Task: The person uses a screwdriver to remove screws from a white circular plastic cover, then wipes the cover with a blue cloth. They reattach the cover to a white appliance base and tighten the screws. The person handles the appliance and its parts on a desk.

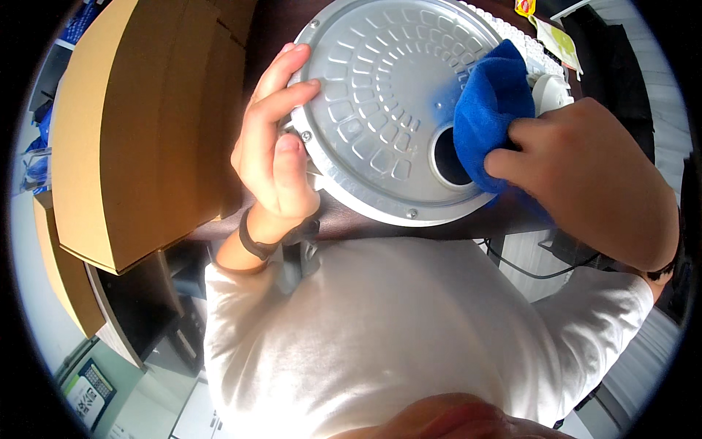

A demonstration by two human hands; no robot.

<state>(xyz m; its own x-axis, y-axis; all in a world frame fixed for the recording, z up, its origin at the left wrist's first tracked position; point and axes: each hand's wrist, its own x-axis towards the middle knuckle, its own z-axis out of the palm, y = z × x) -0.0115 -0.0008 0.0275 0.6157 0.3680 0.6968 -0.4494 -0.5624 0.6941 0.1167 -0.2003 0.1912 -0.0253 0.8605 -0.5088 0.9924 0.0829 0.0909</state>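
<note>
A round appliance part [395, 95] with a silver metal face, stamped rings of small rectangles and a white rim stands tilted on the dark table. Screws sit around its edge, and a dark round opening [450, 157] shows at its lower right. My left hand [274, 139] grips the rim on the left side, with its fingertips on the metal face. Between the thumb and fingers of my right hand [585, 168] is a bunched blue cloth [493, 110]. The cloth lies against the right side of the face and partly covers the opening.
Close on the left stands a large cardboard box [146, 132]. Behind the part's right side are a white keyboard [504, 29], a rounded white object [552, 91] and a green-and-white packet [557, 44]. A black cable [537, 276] hangs below the table edge.
</note>
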